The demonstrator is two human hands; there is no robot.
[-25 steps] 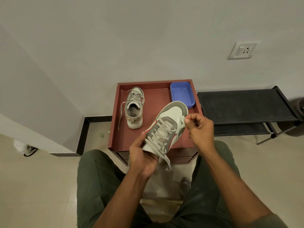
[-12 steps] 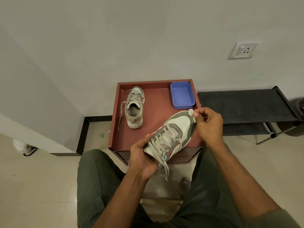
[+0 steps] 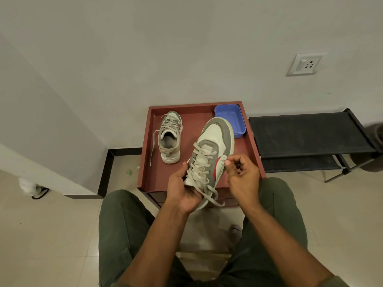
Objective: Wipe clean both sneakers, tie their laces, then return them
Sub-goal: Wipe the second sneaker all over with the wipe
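STEP: wiping | left hand (image 3: 183,190) grips heel of grey-and-white laced sneaker (image 3: 211,154), held above red-brown wooden tray (image 3: 251,148) | right hand (image 3: 241,175) pinches small white wipe (image 3: 224,158) at shoe's side | ADVICE: brace heel firmly; stroke along side panel toward toe | second sneaker (image 3: 170,136) rests on tray, laces loose

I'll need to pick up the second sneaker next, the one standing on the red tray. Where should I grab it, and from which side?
Take the sneaker on the tray by its heel collar, coming from above on the near side. It stands upright with the heel towards you and the mouth open, so fingers probably slip inside easily. Mind the loose lace trailing off its left.
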